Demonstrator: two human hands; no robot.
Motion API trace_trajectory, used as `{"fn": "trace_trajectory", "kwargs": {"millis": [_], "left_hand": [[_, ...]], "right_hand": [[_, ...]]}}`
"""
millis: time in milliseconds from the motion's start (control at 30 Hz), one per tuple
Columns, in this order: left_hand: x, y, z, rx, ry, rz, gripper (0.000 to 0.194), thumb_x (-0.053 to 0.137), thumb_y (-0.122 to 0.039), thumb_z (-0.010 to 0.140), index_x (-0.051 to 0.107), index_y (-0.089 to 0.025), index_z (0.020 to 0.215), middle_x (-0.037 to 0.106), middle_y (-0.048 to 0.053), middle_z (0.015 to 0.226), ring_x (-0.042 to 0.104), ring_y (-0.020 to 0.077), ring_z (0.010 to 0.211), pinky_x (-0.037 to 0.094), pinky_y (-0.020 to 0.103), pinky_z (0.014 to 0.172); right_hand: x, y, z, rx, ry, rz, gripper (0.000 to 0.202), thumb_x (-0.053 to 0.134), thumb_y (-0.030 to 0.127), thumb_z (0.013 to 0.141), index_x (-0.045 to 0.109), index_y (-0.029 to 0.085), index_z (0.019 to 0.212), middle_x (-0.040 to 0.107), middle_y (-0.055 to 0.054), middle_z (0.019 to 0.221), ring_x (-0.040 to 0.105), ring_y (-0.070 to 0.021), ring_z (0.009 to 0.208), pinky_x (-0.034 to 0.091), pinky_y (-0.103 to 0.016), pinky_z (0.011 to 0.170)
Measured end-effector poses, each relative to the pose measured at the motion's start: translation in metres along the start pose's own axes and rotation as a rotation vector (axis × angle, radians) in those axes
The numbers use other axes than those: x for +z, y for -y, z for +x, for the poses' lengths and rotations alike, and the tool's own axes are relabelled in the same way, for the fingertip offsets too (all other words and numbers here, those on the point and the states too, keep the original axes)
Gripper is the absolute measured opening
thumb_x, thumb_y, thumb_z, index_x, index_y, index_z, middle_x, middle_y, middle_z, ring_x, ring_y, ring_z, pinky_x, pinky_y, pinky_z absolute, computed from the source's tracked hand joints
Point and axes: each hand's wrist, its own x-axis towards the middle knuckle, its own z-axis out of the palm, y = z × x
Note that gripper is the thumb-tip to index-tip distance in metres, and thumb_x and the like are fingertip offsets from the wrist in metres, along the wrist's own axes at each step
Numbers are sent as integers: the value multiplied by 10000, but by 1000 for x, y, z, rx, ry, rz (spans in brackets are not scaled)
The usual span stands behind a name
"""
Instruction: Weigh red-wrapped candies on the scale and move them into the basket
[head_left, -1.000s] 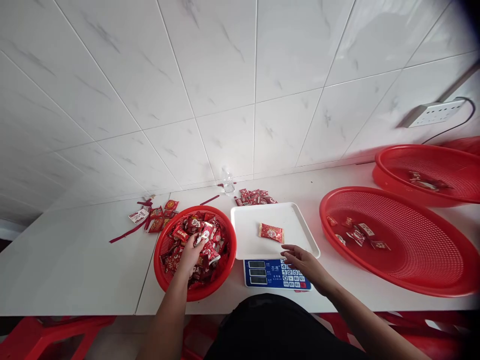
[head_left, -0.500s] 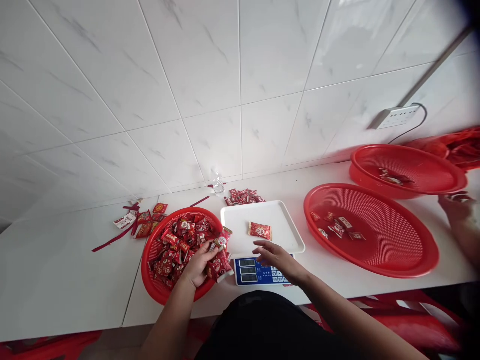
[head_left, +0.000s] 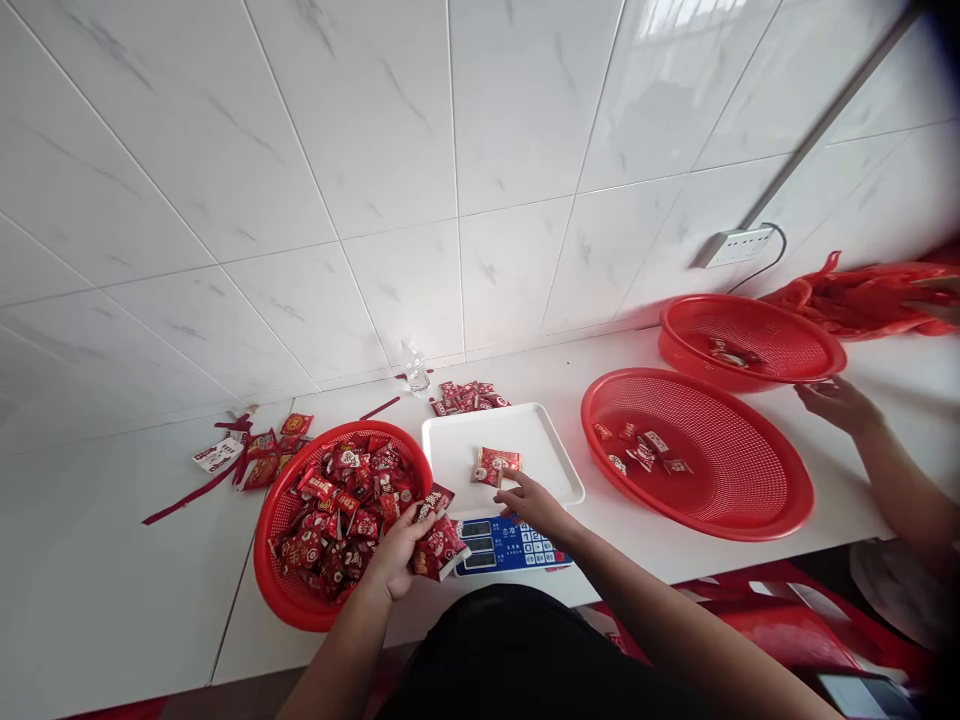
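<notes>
Several red candy packets [head_left: 436,548] are gripped in my left hand [head_left: 401,555], just past the right rim of a red plastic basket [head_left: 268,585] heaped with similar wrapped candies [head_left: 334,515]. My right hand [head_left: 541,508] reaches over the front edge of the scale's white tray [head_left: 551,447]. Its fingers are apart, with the tips at the lower right edge of red packaging [head_left: 493,464] lying on the tray; whether this is one packet or two overlapping is unclear. My forearm and hand partly cover the scale's blue panel [head_left: 480,558].
Behind the tray lie small red packets [head_left: 469,398] and a clear bottle [head_left: 415,368]. Left are loose packets [head_left: 262,460] and a dark red ribbon [head_left: 187,503]. Two red baskets [head_left: 780,525] stand right, with a co-worker's hand [head_left: 844,405] at the farther one.
The view has shifted, so things on the table appear farther left. My right hand's fingertips are now at the packaging on the tray. The co-worker's hand reaches the far basket's near rim.
</notes>
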Motion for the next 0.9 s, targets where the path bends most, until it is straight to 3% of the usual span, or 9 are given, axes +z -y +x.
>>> {"fn": "trace_trajectory", "kwargs": {"millis": [100, 267, 333, 433, 600, 667, 800, 900], "left_hand": [[2, -1, 4, 47, -93, -63, 390, 659, -213, 709, 535, -214, 1079, 682, 41, 929, 662, 162, 780, 522, 330, 766], [23, 3, 4, 149, -140, -13, 428, 688, -276, 675, 533, -231, 1071, 683, 30, 910, 662, 178, 790, 521, 324, 744], [32, 5, 4, 178, -98, 3, 406, 698, -303, 659, 548, -209, 1023, 685, 25, 848, 662, 179, 750, 522, 319, 716], [40, 5, 6, 184, -49, -34, 361, 697, -301, 656, 556, -186, 967, 679, 17, 772, 662, 179, 705, 524, 318, 689], [39, 2, 13, 119, -87, -185, 254, 640, -213, 715, 543, -192, 948, 685, 22, 799, 664, 157, 697, 529, 293, 668], [34, 0, 15, 106, -129, -217, 236, 631, -190, 726, 540, -198, 944, 679, 10, 785, 654, 129, 639, 526, 255, 615], [26, -4, 14, 70, -182, -243, 220, 639, -167, 727, 546, -196, 924, 652, -23, 707, 604, 78, 509, 491, 185, 505], [25, -5, 10, 67, -183, -239, 209, 640, -151, 727, 553, -187, 914, 646, -23, 700, 598, 73, 501, 488, 177, 494]], "right_hand": [[4, -2, -5, 21, 34, -114, 515, 605, 433, 743, 471, 214, 1189, 662, -33, 830, 621, -153, 663, 462, -268, 573], [20, -2, -22, 60, 422, 55, 438, 574, 533, 741, 598, 162, 973, 663, -56, 900, 632, -140, 703, 454, -225, 558], [24, -2, -27, 89, 465, 139, 411, 629, 518, 702, 604, 163, 906, 666, -36, 867, 630, -122, 684, 443, -205, 557], [22, -2, -28, 123, 405, 196, 393, 694, 485, 647, 600, 156, 840, 657, -2, 737, 611, -97, 608, 422, -190, 536], [6, -1, -24, 115, 373, 168, 384, 711, 474, 630, 619, 148, 811, 647, 11, 664, 571, -81, 552, 409, -196, 537], [-4, 1, -18, 112, 318, 197, 379, 709, 472, 634, 621, 152, 816, 655, 4, 688, 560, -75, 554, 409, -197, 547], [-25, 8, 5, 56, 77, 277, 324, 652, 456, 707, 622, 167, 850, 683, -43, 837, 579, -87, 626, 428, -204, 587], [-35, 11, 21, 5, -20, 102, 366, 516, 435, 816, 572, 181, 1074, 678, -78, 963, 625, -132, 759, 461, -245, 665]]}}
